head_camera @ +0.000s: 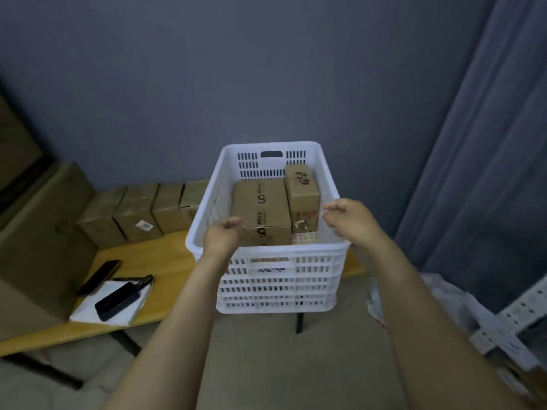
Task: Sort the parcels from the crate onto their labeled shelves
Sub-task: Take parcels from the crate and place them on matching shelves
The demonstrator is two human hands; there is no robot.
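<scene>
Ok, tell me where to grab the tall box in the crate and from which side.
Probably from straight above, gripping the tall box by its upper part: it stands upright and rises above the flat box beside it. Lower down, that box and the crate wall hem it in.

Likely storeroom: boxed cartons (139, 214), slotted shelving (516, 310).

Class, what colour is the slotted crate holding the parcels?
White crate, clearest in the head view.
</scene>
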